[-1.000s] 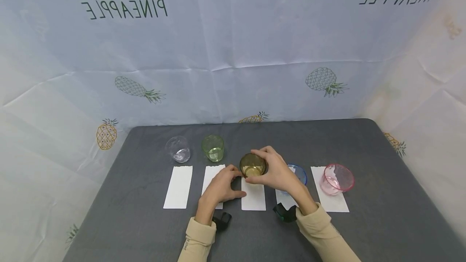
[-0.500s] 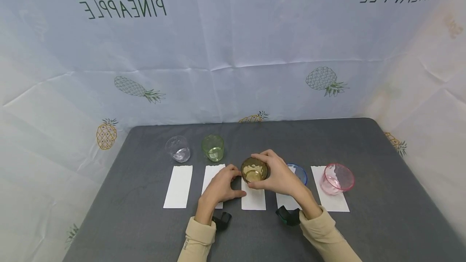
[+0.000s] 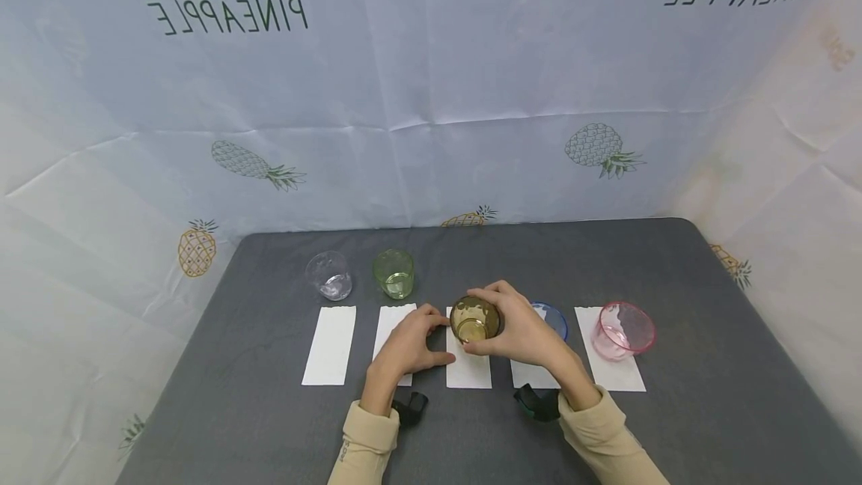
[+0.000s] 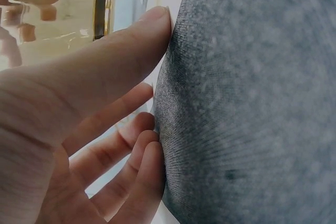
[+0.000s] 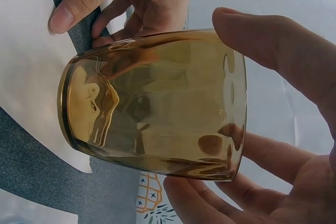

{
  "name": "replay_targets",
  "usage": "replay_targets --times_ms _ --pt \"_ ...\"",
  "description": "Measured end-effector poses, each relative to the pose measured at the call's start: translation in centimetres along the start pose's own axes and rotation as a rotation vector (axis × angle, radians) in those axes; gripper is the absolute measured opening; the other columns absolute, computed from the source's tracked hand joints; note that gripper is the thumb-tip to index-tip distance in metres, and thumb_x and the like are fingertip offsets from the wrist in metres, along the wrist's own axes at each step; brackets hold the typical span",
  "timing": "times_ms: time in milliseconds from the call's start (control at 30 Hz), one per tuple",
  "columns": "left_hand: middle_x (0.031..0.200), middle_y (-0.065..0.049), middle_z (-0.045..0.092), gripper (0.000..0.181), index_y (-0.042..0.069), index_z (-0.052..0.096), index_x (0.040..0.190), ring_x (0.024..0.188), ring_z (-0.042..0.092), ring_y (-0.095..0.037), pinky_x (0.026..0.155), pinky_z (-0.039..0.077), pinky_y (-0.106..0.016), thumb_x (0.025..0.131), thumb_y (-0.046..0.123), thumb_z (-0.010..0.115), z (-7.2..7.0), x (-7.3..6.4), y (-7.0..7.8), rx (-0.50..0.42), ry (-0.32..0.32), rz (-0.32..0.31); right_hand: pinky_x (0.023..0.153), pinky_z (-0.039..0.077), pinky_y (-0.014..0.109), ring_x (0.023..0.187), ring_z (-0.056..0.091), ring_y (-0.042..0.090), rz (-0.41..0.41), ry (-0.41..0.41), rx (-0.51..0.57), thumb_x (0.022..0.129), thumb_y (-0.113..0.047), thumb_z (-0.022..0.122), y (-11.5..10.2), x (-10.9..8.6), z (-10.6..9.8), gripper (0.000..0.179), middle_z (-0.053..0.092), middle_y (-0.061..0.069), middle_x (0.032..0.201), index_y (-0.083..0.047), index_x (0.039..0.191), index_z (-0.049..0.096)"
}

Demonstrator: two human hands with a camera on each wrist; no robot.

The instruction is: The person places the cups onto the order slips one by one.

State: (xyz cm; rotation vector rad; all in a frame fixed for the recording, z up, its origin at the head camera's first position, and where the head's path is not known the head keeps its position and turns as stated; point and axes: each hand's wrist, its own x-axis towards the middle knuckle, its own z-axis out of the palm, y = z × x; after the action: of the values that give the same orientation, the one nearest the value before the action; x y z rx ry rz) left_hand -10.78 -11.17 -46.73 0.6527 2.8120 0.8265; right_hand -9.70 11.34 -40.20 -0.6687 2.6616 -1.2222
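Note:
My right hand [image 3: 521, 329] grips an amber glass tumbler [image 5: 152, 103] near its rim, thumb on one side and fingers on the other. The tumbler is over the middle white paper strip [image 3: 469, 373]; whether its base touches the paper I cannot tell. To the left, my left hand [image 3: 408, 343] rests with thumb and fingertips spread at that strip's left edge, holding nothing. In the left wrist view the thumb [image 4: 131, 43] lies close to the tumbler's base, apart from it.
Behind the left strip [image 3: 330, 346] stands a clear glass [image 3: 330, 277]; a green glass [image 3: 394, 274] is beside it. On the right, a blue glass [image 3: 554, 320], partly hidden by my right hand, and a pink glass [image 3: 622, 331] stand on strips. A patterned curtain [image 3: 431, 81] backs the dark table.
My right hand has shifted slightly right and toward me with the amber tumbler, over the middle strip. The left hand has stayed in place.

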Motion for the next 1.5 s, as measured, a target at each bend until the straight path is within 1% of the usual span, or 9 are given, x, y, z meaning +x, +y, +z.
replay_targets --times_ms 367,800,1133,1300,1500 --pt "0.116 -0.007 0.065 0.052 0.008 0.073 0.122 0.1 0.061 -0.021 0.087 0.053 -0.038 0.077 0.027 0.091 0.0 0.0 -0.1 -0.01 0.001 -0.003 0.086 0.052 0.042 0.11 0.058 0.035 0.002 -0.031 -0.016 0.075 -0.025 0.091 0.4 -0.1 -0.1 0.077 0.058 0.017 0.125 -0.003 0.141 0.059" --pt "0.116 -0.007 0.065 0.054 0.006 0.072 0.123 0.1 0.061 -0.022 0.088 0.053 -0.039 0.077 0.027 0.091 0.0 0.0 -0.2 -0.015 0.002 0.007 0.085 0.052 0.038 0.107 0.06 0.033 -0.012 -0.048 -0.021 0.075 -0.023 0.091 0.5 -0.1 0.3 0.076 0.058 0.018 0.125 -0.002 0.14 0.059" --pt "0.114 -0.006 0.065 0.055 0.005 0.072 0.123 0.096 0.06 -0.019 0.085 0.052 -0.036 0.076 0.027 0.091 0.0 -0.1 -0.2 -0.005 0.006 0.015 0.084 0.053 0.034 0.106 0.06 0.031 -0.012 -0.049 -0.033 0.074 -0.021 0.091 0.5 0.2 0.9 0.076 0.058 0.017 0.124 0.0 0.14 0.059" --pt "0.113 -0.006 0.065 0.054 0.005 0.073 0.121 0.096 0.06 -0.019 0.086 0.053 -0.037 0.075 0.027 0.092 0.1 -0.1 -0.3 0.0 0.015 0.02 0.086 0.053 0.038 0.108 0.059 0.031 -0.005 -0.046 -0.044 0.075 -0.02 0.091 0.4 0.4 1.0 0.075 0.058 0.016 0.125 0.0 0.14 0.059" --pt "0.112 -0.005 0.065 0.054 0.006 0.073 0.121 0.095 0.06 -0.018 0.085 0.053 -0.036 0.075 0.027 0.092 0.2 0.0 -0.4 0.006 0.021 0.026 0.088 0.053 0.043 0.111 0.059 0.034 0.015 -0.047 -0.056 0.074 -0.019 0.091 0.1 0.6 1.1 0.076 0.058 0.017 0.127 0.0 0.14 0.059"
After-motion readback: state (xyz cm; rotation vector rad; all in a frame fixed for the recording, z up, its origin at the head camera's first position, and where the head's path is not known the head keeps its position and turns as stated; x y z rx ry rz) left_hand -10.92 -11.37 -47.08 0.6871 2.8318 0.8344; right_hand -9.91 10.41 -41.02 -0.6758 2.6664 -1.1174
